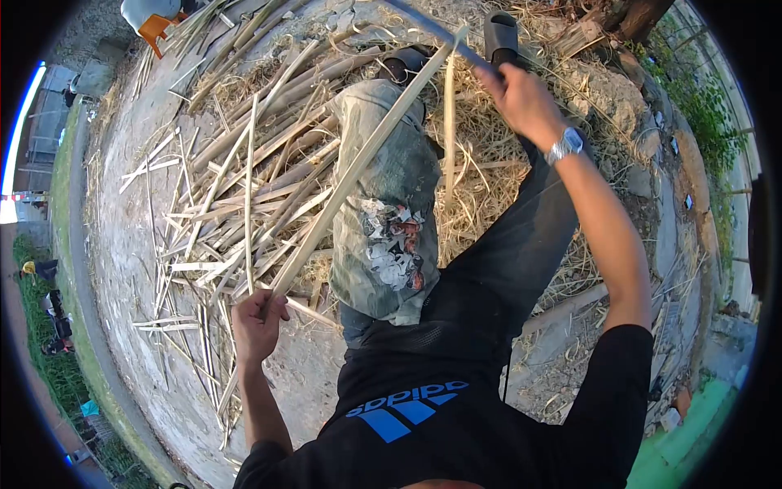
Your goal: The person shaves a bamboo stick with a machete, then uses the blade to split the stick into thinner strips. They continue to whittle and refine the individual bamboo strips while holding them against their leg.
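A long pale split strip [358, 167] runs diagonally from lower left to upper centre, across a worn cloth pad [383, 171] on the leg. My left hand [259, 319] is closed round the strip's lower end. At the upper right, my right hand [521, 99] grips a long dark blade [436, 31], whose edge meets the strip near its upper end. A thin pale sliver [450, 122] hangs down from that place. Torn grey and reddish patches mark the middle of the pad.
Many split strips [269, 171] lie heaped on the concrete at the left. Curled shavings [481, 196] cover the ground between the legs. An orange stool [155, 31] stands at the top left. A tree stump [607, 28] and broken rubble are at the upper right.
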Demonstrator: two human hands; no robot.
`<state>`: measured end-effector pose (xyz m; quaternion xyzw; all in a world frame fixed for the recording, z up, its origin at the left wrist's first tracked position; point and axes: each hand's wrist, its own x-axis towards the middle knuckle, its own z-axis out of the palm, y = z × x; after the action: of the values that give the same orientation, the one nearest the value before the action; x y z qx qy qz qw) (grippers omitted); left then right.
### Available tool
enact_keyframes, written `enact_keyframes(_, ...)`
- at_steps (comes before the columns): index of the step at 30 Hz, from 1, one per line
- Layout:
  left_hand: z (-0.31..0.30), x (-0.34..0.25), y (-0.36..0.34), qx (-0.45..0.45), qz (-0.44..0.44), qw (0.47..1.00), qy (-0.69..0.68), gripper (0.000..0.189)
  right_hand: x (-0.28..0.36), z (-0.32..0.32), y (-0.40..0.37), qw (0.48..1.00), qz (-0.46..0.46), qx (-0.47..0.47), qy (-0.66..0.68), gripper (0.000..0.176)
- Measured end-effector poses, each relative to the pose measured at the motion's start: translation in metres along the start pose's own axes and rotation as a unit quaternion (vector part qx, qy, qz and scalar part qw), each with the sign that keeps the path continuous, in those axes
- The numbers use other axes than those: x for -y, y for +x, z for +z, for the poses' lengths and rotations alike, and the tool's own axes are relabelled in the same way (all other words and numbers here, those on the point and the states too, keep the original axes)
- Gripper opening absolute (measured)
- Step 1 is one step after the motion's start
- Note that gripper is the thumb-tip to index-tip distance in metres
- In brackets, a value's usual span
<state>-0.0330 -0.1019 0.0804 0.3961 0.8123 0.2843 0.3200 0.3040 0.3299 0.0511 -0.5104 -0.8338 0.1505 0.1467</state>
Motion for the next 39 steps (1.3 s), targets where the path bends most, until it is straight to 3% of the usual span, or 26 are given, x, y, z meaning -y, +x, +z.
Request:
enact_keyframes(2,-0.002,0.000,-0.008,0.014,-0.007,0.999,0.041,0.026,-0.065,0.000,0.059,0.990,-0.046,-0.126,-0.046,0.086)
enact_keyframes(3,-0.003,-0.003,-0.007,0.033,-0.017,0.999,0.036,0.023,-0.080,-0.007,0.079,0.995,0.037,-0.044,-0.087,0.088)
enact_keyframes(4,-0.004,0.000,-0.004,0.029,-0.012,0.999,0.035,0.023,-0.078,-0.009,0.083,0.995,0.091,-0.045,-0.001,0.086)
enact_keyframes(7,-0.005,0.009,0.001,0.028,-0.004,0.999,0.024,0.021,-0.077,-0.025,0.078,0.984,0.162,-0.040,0.057,0.073)
enact_keyframes(9,-0.007,0.017,0.002,0.030,-0.018,0.999,0.013,0.021,-0.060,-0.041,0.057,0.963,0.142,-0.066,0.221,0.051)
enact_keyframes(12,-0.011,0.013,0.004,0.035,-0.034,0.999,0.013,0.022,-0.055,-0.056,0.055,0.971,0.132,-0.019,0.197,0.036)
enact_keyframes(16,-0.012,0.017,0.007,0.032,-0.026,0.999,-0.007,0.021,-0.042,-0.058,0.048,0.980,0.082,0.001,0.181,0.034)
enact_keyframes(18,-0.010,0.017,0.007,0.033,-0.020,0.999,-0.023,0.024,-0.012,-0.059,0.028,0.978,0.055,-0.053,0.196,0.037)
enact_keyframes(22,-0.005,0.024,0.007,0.028,-0.033,0.999,-0.032,0.031,0.035,-0.056,-0.006,0.974,0.058,-0.058,0.211,0.046)
enact_keyframes(24,-0.007,0.034,0.009,0.009,-0.059,0.998,-0.034,0.039,0.033,-0.036,-0.014,0.984,-0.048,-0.102,0.135,0.052)
enact_keyframes(26,-0.011,0.063,0.011,-0.011,-0.058,0.998,-0.030,0.045,0.039,-0.026,-0.023,0.985,-0.054,-0.095,0.132,0.052)
enact_keyframes(29,-0.019,0.090,0.007,-0.034,-0.025,0.999,-0.013,0.049,0.040,-0.011,-0.033,0.956,0.004,-0.096,0.276,0.048)
enact_keyframes(37,-0.022,0.107,0.005,-0.063,-0.006,0.998,0.021,0.048,0.083,0.003,-0.081,0.974,-0.093,-0.102,0.181,0.043)
enact_keyframes(39,-0.025,0.124,0.006,-0.096,0.064,0.990,0.081,0.045,0.077,0.005,-0.068,0.988,-0.077,-0.052,0.126,0.043)
